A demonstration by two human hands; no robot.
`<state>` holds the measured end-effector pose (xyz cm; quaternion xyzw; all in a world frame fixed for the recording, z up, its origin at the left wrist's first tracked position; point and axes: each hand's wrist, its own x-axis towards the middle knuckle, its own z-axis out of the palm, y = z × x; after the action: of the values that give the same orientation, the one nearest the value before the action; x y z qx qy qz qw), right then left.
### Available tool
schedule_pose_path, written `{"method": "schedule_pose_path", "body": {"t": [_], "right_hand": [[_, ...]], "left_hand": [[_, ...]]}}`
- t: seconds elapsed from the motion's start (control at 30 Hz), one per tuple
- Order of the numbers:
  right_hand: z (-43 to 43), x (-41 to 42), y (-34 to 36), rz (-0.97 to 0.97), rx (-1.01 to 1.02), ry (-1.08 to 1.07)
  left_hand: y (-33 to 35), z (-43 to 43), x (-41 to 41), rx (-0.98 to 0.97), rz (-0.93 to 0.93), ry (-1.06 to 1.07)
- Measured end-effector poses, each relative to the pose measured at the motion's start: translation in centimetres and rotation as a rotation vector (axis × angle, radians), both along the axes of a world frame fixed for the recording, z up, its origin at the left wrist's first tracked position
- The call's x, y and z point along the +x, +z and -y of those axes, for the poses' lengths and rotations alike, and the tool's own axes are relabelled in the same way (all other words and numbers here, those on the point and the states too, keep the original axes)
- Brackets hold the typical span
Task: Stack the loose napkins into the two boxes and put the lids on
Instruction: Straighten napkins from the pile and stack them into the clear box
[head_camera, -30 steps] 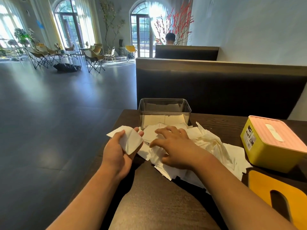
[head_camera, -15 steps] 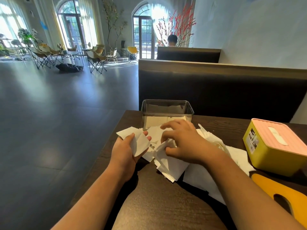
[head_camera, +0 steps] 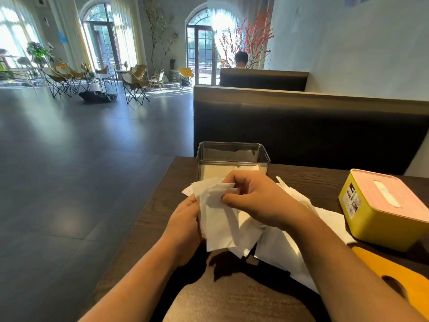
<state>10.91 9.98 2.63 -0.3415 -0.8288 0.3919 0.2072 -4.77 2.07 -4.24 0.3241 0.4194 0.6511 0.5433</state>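
Observation:
A clear plastic box [head_camera: 232, 154] stands at the table's far edge with a low layer of white napkins inside. Just in front of it both hands hold a bunch of white napkins [head_camera: 218, 219] lifted off the table. My left hand [head_camera: 185, 224] grips the bunch from the left. My right hand [head_camera: 255, 201] pinches its top edge. More loose napkins [head_camera: 290, 252] lie spread on the table under my right forearm. A yellow box [head_camera: 380, 224] with a pink slotted lid on it stands at the right. An orange-yellow lid [head_camera: 399, 275] with an oval hole lies at the near right.
The dark wooden table [head_camera: 148, 217] ends at its left edge beside open grey floor. A dark upholstered bench back [head_camera: 301, 126] rises right behind the table. A person sits in the booth beyond. Folding chairs stand far off by the windows.
My right hand has gathered napkins from the pile and lifted them against the ones in my left hand. Both hands now hold one bunch above the table.

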Motion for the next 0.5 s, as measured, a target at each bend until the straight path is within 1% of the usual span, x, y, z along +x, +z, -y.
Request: {"method": "schedule_pose_path", "body": {"t": [0.1, 0.2, 0.23, 0.3, 0.4, 0.5], "right_hand": [[0.2, -0.6, -0.4, -0.030, 0.057, -0.066], [0.1, -1.2, -0.9, -0.035, 0.088, -0.095], [0.1, -1.3, -1.1, -0.024, 0.110, -0.107], [0.1, -1.5, -1.3, -0.039, 0.102, -0.133], [0.1, -1.5, -1.5, -0.051, 0.011, -0.114], [0.1, -1.6, -1.7, -0.066, -0.088, -0.091]], "left_hand": [[0.1, 0.2, 0.2, -0.016, 0.012, -0.085], [0.0, 0.3, -0.1, -0.040, 0.146, -0.175], [0.0, 0.4, -0.2, -0.048, 0.155, -0.206], [-0.1, 0.7, -0.2, -0.046, 0.113, -0.262], [-0.3, 0.8, -0.3, -0.032, -0.001, -0.279], [-0.4, 0.8, -0.3, -0.044, -0.012, -0.269]]}}
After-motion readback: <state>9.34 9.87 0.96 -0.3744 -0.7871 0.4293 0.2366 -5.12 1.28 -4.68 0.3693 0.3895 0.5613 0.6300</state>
